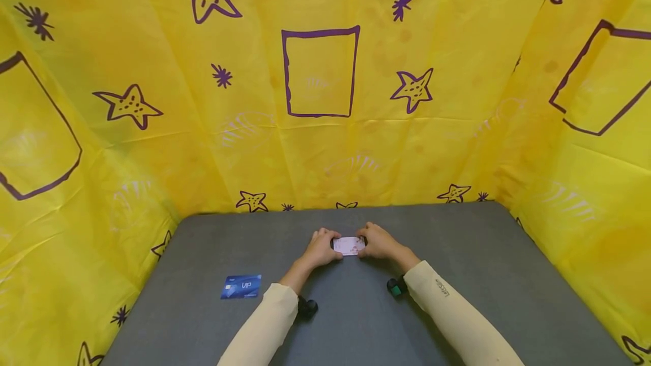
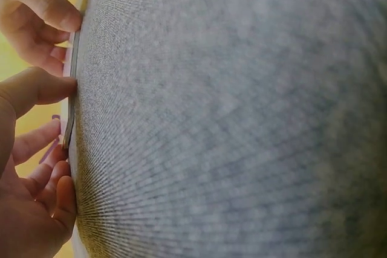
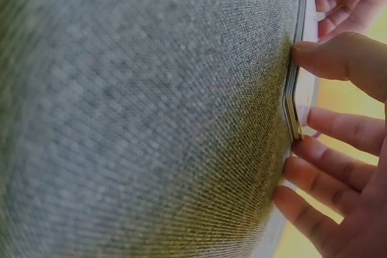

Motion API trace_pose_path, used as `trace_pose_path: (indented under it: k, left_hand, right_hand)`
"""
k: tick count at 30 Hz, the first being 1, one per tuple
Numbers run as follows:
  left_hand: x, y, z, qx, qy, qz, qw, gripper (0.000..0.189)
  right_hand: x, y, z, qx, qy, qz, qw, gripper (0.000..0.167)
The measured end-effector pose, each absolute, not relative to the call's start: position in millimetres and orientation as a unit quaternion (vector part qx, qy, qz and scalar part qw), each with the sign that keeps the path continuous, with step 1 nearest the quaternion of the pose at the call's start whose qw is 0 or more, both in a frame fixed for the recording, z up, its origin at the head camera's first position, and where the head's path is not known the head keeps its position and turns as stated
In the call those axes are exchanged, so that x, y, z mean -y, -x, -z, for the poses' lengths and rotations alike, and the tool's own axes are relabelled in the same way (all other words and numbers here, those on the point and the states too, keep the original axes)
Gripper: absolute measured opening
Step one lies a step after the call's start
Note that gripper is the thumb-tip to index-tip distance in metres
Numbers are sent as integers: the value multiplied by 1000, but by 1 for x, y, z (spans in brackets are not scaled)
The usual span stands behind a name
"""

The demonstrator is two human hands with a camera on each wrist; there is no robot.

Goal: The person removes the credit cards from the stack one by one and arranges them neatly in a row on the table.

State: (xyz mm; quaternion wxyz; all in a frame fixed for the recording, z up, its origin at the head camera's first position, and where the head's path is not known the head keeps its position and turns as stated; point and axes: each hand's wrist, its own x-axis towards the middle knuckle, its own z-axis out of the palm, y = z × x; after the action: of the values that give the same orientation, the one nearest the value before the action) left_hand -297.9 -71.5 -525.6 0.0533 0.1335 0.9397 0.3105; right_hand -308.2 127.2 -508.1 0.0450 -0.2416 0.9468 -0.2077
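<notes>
Between both hands, on the grey table, lies a thin stack of cards with a pale pinkish-white top and dark ends. It is about the size of a bank card. Layered edges of the stack show in the right wrist view. My left hand grips its left end, thumb on the near edge and fingers at the far side. At the other end, my right hand pinches it the same way. In the left wrist view, the stack's near edge runs between the two thumbs.
A blue VIP card lies flat on the grey table, left of my left forearm. Yellow cloth with purple stars and frames rises behind the table and at both sides. Dark wrist cameras hang below the cream sleeves.
</notes>
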Motion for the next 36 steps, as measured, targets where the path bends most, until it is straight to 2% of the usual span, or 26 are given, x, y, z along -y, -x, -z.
trace_pose_path:
  k: [19,36]
  left_hand:
    - [77,298,522,-928,-154,-333,61,51]
    - [92,291,514,-923,-165,-348,19,54]
  right_hand:
    - [-129,310,505,-947,261,185,29,44]
    - [-127,300,491,-937,278,208,34,45]
